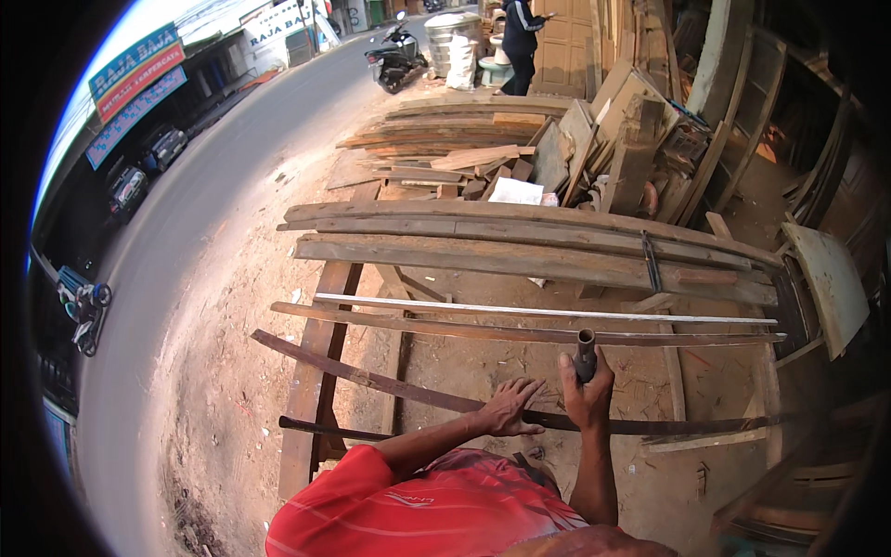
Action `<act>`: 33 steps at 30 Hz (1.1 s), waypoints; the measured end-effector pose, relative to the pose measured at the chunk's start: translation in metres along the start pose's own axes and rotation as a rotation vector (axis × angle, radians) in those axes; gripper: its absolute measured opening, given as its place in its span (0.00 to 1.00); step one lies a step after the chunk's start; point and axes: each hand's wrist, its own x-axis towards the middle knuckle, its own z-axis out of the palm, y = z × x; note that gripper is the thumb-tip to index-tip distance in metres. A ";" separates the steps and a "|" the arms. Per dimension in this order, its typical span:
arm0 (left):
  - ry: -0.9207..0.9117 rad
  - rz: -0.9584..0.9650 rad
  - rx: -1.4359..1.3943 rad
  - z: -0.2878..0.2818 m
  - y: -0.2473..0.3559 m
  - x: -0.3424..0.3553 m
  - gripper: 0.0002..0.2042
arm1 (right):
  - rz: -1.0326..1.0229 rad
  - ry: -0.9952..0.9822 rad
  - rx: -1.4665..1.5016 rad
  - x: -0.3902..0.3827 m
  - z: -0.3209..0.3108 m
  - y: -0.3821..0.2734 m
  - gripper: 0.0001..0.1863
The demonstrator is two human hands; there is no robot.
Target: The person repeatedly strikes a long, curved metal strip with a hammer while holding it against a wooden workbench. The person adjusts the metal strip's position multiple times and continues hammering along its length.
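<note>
My left hand point(509, 407) rests on a long dark narrow board point(371, 375) with its fingers spread. Just to its right, my right hand point(585, 394) grips an upright dark hollow metal tube point(585, 350) above that board. A dark rod or pipe point(336, 429) lies at the lower left, partly hidden by my arm. Beyond my hands, a brown wooden strip point(436, 326) and a pale white strip point(464, 305) lie across timber supports point(320, 288).
Thicker planks point(483, 252) lie beyond the strips. Timber and board piles point(631, 139) fill the back right, where a person point(520, 42) stands. A parked scooter point(397, 65) borders the road point(186, 204). A pale panel point(826, 278) leans at right; a motorbike point(83, 311) is at left.
</note>
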 end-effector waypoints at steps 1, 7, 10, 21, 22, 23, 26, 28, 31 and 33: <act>0.071 0.072 -0.042 -0.009 0.012 0.007 0.45 | -0.004 0.024 0.052 -0.008 -0.003 -0.002 0.14; 0.016 0.172 -0.756 -0.046 0.077 0.014 0.28 | -0.100 0.050 0.275 -0.059 0.013 -0.027 0.13; 0.038 0.330 -0.619 -0.040 0.048 -0.002 0.23 | -0.133 -0.210 0.224 -0.076 -0.009 -0.061 0.17; -0.176 0.691 0.156 -0.071 0.021 -0.017 0.13 | 0.876 -0.632 0.680 -0.163 -0.044 -0.013 0.24; -0.144 0.728 0.197 -0.066 0.027 -0.016 0.12 | 0.920 -0.617 0.575 -0.166 -0.032 -0.012 0.23; -0.180 0.747 0.198 -0.064 0.033 -0.013 0.12 | 0.956 -0.605 0.469 -0.168 -0.024 -0.010 0.21; -0.237 0.774 0.245 -0.053 0.064 -0.005 0.13 | 0.730 -0.401 0.273 -0.179 -0.010 -0.001 0.14; -0.145 0.816 0.141 -0.067 0.076 -0.006 0.18 | 0.639 -0.216 0.109 -0.219 -0.004 0.017 0.13; -0.207 0.585 -0.043 -0.091 0.046 -0.030 0.21 | 0.654 -0.003 0.078 -0.238 -0.001 0.044 0.16; -0.205 0.329 0.071 -0.091 0.000 -0.047 0.27 | 0.692 0.035 0.139 -0.242 -0.009 0.052 0.16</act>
